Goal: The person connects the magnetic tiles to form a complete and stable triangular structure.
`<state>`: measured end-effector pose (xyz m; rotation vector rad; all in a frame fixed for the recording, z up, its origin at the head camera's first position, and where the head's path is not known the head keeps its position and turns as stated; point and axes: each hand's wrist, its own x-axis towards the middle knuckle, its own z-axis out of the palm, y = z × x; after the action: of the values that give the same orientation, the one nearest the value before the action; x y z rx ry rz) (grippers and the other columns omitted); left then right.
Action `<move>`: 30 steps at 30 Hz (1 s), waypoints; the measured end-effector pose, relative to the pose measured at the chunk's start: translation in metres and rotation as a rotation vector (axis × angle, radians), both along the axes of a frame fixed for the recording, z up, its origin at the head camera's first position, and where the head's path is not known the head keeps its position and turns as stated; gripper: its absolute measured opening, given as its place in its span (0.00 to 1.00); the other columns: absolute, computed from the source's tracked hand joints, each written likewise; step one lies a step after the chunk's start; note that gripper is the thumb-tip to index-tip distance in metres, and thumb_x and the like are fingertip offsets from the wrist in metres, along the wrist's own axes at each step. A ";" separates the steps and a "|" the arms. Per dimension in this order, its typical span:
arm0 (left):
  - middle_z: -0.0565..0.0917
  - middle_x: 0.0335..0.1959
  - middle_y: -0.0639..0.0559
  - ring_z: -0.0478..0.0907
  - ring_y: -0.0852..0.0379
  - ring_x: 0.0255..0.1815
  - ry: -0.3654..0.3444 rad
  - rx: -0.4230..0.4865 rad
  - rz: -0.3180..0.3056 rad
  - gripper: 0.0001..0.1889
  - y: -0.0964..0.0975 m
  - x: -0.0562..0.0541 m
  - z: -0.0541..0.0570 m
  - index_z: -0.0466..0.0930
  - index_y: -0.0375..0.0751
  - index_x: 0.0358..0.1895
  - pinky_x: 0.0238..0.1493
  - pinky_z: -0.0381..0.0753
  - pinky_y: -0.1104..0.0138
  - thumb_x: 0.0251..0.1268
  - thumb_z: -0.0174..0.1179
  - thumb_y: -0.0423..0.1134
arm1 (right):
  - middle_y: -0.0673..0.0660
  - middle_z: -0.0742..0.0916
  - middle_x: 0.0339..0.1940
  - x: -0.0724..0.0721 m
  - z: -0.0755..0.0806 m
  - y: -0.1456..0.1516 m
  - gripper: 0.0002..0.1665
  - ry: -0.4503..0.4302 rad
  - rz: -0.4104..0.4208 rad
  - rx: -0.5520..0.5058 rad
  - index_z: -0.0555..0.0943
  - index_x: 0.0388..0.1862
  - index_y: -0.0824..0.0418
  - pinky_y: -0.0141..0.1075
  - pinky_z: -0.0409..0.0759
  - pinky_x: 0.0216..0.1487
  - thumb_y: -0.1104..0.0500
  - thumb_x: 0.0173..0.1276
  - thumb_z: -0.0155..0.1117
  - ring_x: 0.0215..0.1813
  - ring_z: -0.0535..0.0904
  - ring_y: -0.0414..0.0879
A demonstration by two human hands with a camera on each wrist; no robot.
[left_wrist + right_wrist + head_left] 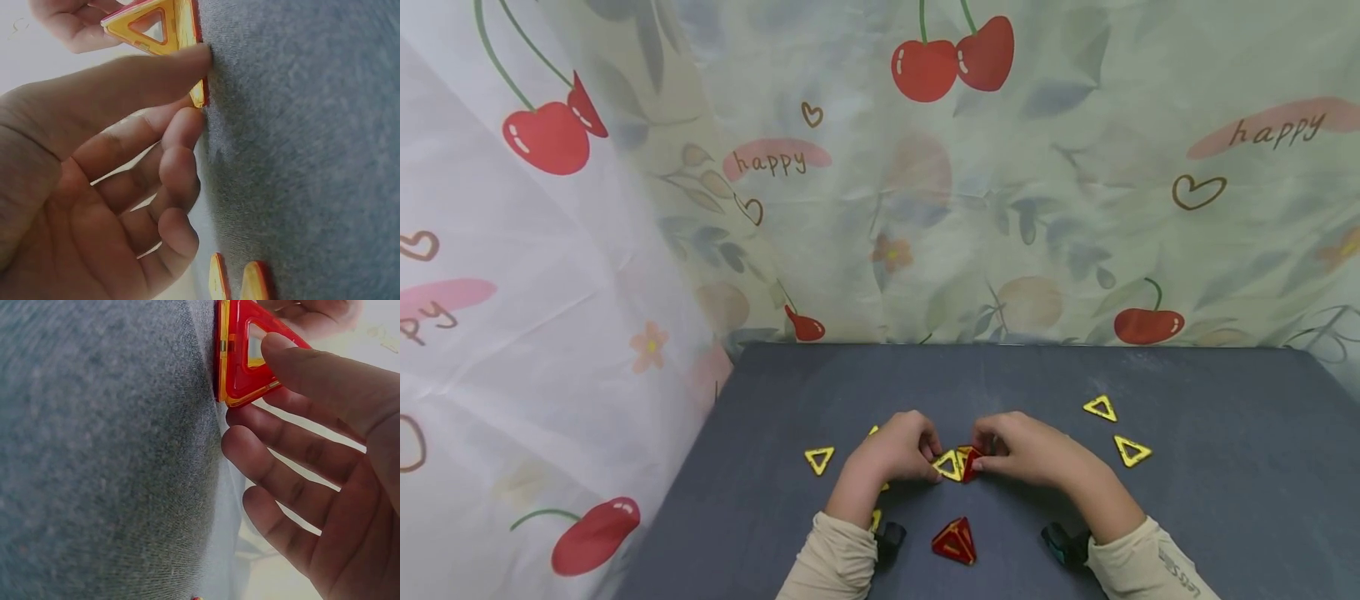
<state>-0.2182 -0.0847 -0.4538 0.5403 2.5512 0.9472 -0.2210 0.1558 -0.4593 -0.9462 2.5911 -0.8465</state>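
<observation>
We see the left hand (895, 450) pinching a yellow triangle (947, 475) between thumb and forefinger, its other fingers loosely bent; the right hand (1026, 450) pinches a red triangle (239, 356), thumb on its face, other fingers spread; the two pieces meet between the fingertips, midway between the tabletop's left and right edges. We judge the seam the weak point: an uneven push could make the pieces slip out of line or fold over, since each seems held only near its rim; whether they are fastened, we cannot tell.

Nearer us than the hands stands a red pyramid (953, 540); a dropped forearm might knock it; one loose yellow triangle (819, 451) lies toward the left edge, more sit partly hidden by the left arm, where a sleeve (838, 554) could drag them; two others (1101, 414) (1122, 451) lie toward the far right corner.

The tabletop (1225, 492) is dark grey, with a cloth-like weave; along its far edge hangs a pale curtain (1075, 217) printed with cherries, hearts and "happy", continuing beyond the left edge.
</observation>
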 end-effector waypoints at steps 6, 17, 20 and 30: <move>0.84 0.27 0.54 0.78 0.60 0.27 0.002 -0.010 0.001 0.08 0.000 0.001 0.001 0.89 0.37 0.35 0.33 0.78 0.67 0.56 0.79 0.28 | 0.42 0.86 0.34 -0.001 -0.001 0.000 0.07 0.015 0.009 0.008 0.84 0.40 0.50 0.33 0.78 0.36 0.51 0.73 0.74 0.33 0.79 0.34; 0.85 0.29 0.54 0.79 0.61 0.29 0.019 -0.002 -0.015 0.07 -0.001 0.001 0.003 0.90 0.38 0.37 0.36 0.80 0.68 0.59 0.77 0.28 | 0.42 0.85 0.33 0.000 -0.001 0.000 0.07 0.012 0.007 0.005 0.84 0.39 0.50 0.33 0.78 0.35 0.52 0.73 0.74 0.32 0.79 0.35; 0.86 0.30 0.54 0.80 0.62 0.29 0.039 0.003 -0.024 0.06 -0.001 0.000 0.004 0.90 0.38 0.38 0.36 0.81 0.68 0.60 0.77 0.28 | 0.42 0.86 0.33 0.000 0.000 0.000 0.06 0.009 0.008 0.002 0.84 0.39 0.50 0.33 0.78 0.35 0.52 0.73 0.74 0.33 0.79 0.35; 0.88 0.35 0.54 0.81 0.64 0.32 0.141 0.116 -0.084 0.05 0.002 -0.004 0.004 0.90 0.40 0.41 0.37 0.81 0.71 0.65 0.74 0.32 | 0.43 0.86 0.33 -0.001 0.000 0.001 0.06 -0.010 0.007 -0.004 0.84 0.39 0.51 0.33 0.79 0.35 0.52 0.74 0.74 0.33 0.80 0.35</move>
<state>-0.2220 -0.0827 -0.4501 0.7664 2.5842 1.0662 -0.2216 0.1567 -0.4597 -0.9486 2.5769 -0.8531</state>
